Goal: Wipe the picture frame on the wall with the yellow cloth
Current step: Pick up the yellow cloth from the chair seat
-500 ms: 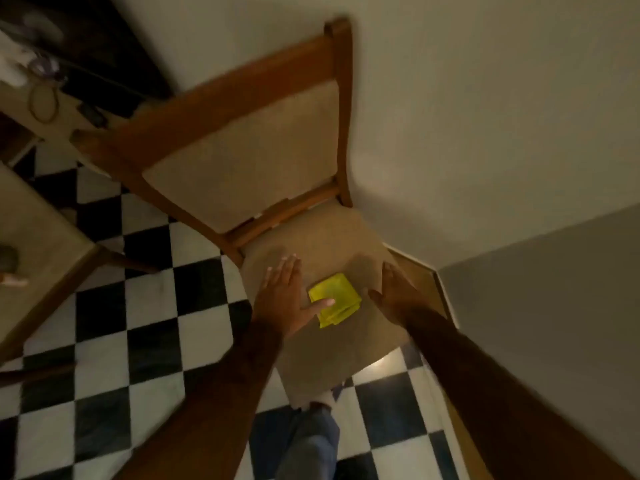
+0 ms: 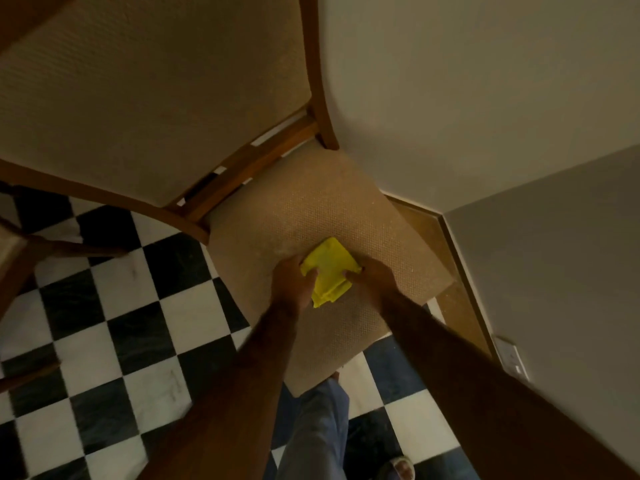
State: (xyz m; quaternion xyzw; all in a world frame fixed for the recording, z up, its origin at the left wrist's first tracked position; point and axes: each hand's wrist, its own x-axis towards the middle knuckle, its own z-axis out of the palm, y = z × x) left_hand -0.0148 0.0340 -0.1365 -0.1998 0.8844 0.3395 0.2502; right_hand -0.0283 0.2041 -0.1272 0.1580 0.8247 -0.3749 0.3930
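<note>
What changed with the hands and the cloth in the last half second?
Both hands closed in on the yellow cloth: the left hand and right hand now grip its opposite edges. The cloth stays folded on the chair seat.

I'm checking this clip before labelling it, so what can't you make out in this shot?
- Picture frame: none in the head view; only bare wall shows.
- Cloth: its side edges are covered by the left hand and right hand, so the grip is unclear.
- Chair: backrest top cut off by the upper edge.
</note>
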